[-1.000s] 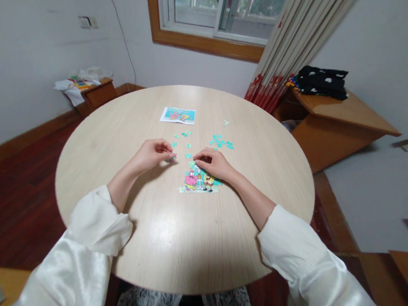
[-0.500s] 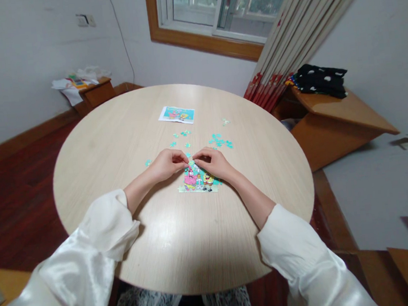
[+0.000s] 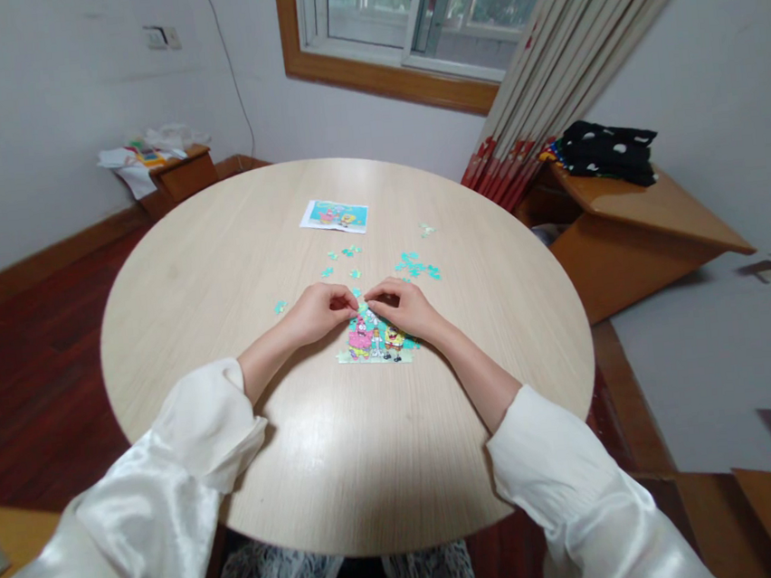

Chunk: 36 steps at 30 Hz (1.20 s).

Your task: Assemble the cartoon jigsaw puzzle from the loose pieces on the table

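Observation:
A partly joined cartoon jigsaw [image 3: 375, 342] lies near the middle of the round wooden table [image 3: 347, 456]. My left hand [image 3: 323, 309] and my right hand [image 3: 406, 307] meet at its upper edge, fingers curled in pinches that nearly touch. What they pinch is too small to make out. Several loose teal pieces [image 3: 416, 266] are scattered just beyond the hands, and a single piece [image 3: 280, 306] lies to the left. A printed picture of the puzzle [image 3: 335, 216] lies farther back on the table.
A low wooden cabinet [image 3: 638, 219] with a black spotted cloth [image 3: 608, 153] stands to the right, beside a striped curtain [image 3: 543, 83]. A small stand with papers [image 3: 155, 166] sits by the left wall. A window [image 3: 414, 14] is behind the table.
My left hand has moved right from the loose pieces to the top of the joined puzzle, meeting my right hand. The right hand has barely shifted.

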Motion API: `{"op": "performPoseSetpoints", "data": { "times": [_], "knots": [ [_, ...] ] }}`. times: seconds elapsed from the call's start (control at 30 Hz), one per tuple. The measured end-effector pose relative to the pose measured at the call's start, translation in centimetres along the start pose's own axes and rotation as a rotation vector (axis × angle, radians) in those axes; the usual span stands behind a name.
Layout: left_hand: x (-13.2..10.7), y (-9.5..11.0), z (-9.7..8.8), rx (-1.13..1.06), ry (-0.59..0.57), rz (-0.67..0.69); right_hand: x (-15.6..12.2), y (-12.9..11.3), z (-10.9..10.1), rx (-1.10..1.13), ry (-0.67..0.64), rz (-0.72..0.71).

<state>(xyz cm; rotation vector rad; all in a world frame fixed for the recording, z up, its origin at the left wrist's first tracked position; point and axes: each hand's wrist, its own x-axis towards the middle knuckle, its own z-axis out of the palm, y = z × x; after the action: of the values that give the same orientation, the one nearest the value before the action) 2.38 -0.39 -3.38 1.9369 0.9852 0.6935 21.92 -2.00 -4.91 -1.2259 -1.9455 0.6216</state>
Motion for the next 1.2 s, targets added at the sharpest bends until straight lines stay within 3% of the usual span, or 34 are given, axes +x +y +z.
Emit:
{"op": "performPoseSetpoints", "data": {
  "times": [0.17, 0.67, 0.73, 0.8, 0.9, 0.93, 1.07, 1.2],
  "knots": [
    [0.1, -0.2, -0.1, 0.008, -0.022, -0.006, 0.0, -0.1, -0.1, -0.002, -0.003, 0.0],
    [-0.3, 0.6, 0.2, 0.334, -0.017, 0.106, 0.0, 0.2, 0.0, -0.013, 0.0, -0.011],
    [-0.1, 0.6, -0.3, 0.3, 0.062, 0.098, -0.1, 0.1, 0.0, -0.011, 0.0, -0.007],
    [0.1, 0.4, -1.6, 0.254, 0.236, 0.044, -0.1, 0.0, -0.1, -0.003, 0.0, -0.002],
    [0.3, -0.4, -4.5, 0.256, 0.488, -0.113, -0.2, -0.1, -0.2, 0.008, -0.007, -0.002],
    [0.3, -0.8, -5.6, 0.278, 0.508, -0.185, -0.2, -0.1, -0.2, 0.009, -0.009, -0.003],
    [-0.3, -2.1, -8.6, 0.363, 0.436, -0.378, -0.2, -0.2, -0.2, 0.001, -0.009, 0.004],
    [-1.0, -2.4, -9.8, 0.356, 0.138, -0.398, -0.2, -0.3, -0.2, 0.002, -0.006, 0.002]
  ]
}}
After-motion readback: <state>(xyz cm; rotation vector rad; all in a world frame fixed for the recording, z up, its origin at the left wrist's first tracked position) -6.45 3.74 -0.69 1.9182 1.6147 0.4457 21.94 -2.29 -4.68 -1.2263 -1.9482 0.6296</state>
